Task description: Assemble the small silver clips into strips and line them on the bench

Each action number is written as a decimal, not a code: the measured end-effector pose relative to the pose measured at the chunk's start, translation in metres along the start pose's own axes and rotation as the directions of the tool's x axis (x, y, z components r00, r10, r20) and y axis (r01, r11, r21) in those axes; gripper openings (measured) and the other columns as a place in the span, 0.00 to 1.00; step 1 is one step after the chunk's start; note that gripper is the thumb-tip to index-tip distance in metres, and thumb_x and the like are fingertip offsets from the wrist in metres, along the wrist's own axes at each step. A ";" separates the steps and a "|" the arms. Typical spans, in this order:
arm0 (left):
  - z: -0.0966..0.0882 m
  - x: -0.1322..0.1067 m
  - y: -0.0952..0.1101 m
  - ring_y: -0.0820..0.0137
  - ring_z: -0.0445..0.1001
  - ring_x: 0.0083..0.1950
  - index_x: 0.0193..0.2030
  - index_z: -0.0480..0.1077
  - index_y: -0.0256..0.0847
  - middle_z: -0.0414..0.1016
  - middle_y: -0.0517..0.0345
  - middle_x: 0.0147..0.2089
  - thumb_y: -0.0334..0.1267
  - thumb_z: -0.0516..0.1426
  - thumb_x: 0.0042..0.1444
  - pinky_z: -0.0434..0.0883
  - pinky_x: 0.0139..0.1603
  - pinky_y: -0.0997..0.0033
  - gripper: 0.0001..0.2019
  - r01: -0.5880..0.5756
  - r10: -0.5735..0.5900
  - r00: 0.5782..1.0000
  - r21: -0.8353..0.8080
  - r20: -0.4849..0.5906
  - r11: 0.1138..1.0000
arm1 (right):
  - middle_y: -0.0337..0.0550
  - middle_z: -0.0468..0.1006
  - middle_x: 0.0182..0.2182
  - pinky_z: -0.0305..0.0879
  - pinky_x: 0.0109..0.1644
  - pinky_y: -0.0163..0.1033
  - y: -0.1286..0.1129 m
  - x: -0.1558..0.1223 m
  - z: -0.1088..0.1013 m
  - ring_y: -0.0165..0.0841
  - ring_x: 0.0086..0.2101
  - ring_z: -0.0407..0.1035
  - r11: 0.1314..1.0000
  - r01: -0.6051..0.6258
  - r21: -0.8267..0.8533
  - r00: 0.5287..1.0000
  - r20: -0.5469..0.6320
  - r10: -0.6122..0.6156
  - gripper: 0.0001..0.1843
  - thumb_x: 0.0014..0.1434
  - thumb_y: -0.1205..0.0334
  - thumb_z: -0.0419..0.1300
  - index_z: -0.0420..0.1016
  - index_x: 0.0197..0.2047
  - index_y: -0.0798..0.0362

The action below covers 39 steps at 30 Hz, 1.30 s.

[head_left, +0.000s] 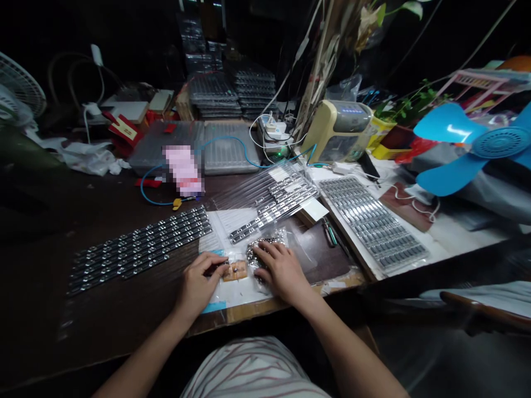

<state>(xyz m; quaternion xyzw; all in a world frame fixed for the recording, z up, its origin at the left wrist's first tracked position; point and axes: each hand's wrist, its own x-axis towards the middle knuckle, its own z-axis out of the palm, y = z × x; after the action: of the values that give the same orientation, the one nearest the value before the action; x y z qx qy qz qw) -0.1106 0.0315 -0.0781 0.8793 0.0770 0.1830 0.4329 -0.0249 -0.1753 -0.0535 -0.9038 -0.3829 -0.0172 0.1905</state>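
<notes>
My left hand (pixel 202 279) is at the left end of a small tan block (pixel 236 269). Its thumb and forefinger are bent toward each other in a pinch, and whatever lies between them is too small to make out. My right hand (pixel 282 270) rests with fingers stretched and apart on a heap of small shiny metal parts (pixel 254 253) in a clear plastic bag (pixel 297 246). Beyond the hands, a clear ribbed plastic tray (pixel 249 190) holds rows of dark strips with metal fittings. To the left, similar dark strips (pixel 141 246) lie in rows on the dark table.
Another filled clear tray (pixel 373 221) lies on the right. Green-handled tools (pixel 331 233) lie between the trays. A blue-bladed fan (pixel 481 141), a beige machine (pixel 338 132), a blue cable (pixel 238 145) and stacked trays (pixel 213 94) stand or lie farther back. The table's front edge (pixel 249 312) runs below my hands.
</notes>
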 end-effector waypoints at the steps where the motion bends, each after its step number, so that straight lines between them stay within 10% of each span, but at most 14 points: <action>1: 0.000 0.000 0.000 0.67 0.75 0.39 0.36 0.77 0.41 0.77 0.56 0.37 0.39 0.58 0.55 0.71 0.39 0.70 0.07 0.005 -0.005 1.000 0.002 0.005 1.000 | 0.47 0.71 0.53 0.61 0.49 0.47 0.004 -0.003 -0.001 0.43 0.48 0.63 1.000 0.008 -0.011 1.000 0.015 -0.008 0.25 0.55 0.58 0.65 0.69 0.56 0.48; 7: 0.000 0.001 0.001 0.67 0.75 0.39 0.36 0.76 0.41 0.76 0.56 0.37 0.40 0.58 0.56 0.71 0.37 0.71 0.07 0.013 -0.013 1.000 0.007 0.008 1.000 | 0.44 0.76 0.37 0.64 0.42 0.39 0.006 -0.007 0.022 0.35 0.38 0.68 0.995 -0.008 0.102 0.990 -0.138 0.022 0.06 0.60 0.63 0.61 0.77 0.41 0.49; 14: 0.001 0.011 0.018 0.69 0.74 0.39 0.38 0.76 0.42 0.75 0.56 0.37 0.38 0.57 0.57 0.70 0.39 0.71 0.07 -0.056 0.051 0.993 0.038 0.109 0.998 | 0.44 0.75 0.36 0.63 0.42 0.39 0.004 0.001 0.033 0.34 0.38 0.68 0.973 0.019 0.228 0.951 -0.304 0.053 0.06 0.62 0.63 0.58 0.77 0.37 0.50; 39: 0.019 0.002 0.024 0.68 0.72 0.39 0.39 0.76 0.42 0.75 0.55 0.35 0.36 0.57 0.58 0.69 0.41 0.69 0.07 -0.206 0.184 0.962 0.096 0.201 0.974 | 0.43 0.78 0.37 0.65 0.45 0.38 0.005 -0.003 0.027 0.34 0.39 0.70 0.928 0.042 0.369 0.942 -0.323 0.086 0.09 0.62 0.68 0.53 0.73 0.42 0.51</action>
<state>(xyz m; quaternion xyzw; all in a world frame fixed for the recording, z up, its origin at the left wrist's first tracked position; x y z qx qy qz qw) -0.1016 0.0033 -0.0689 0.9197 -0.0416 0.1348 0.3664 -0.0262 -0.1712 -0.0804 -0.8396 -0.3312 -0.0951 0.4200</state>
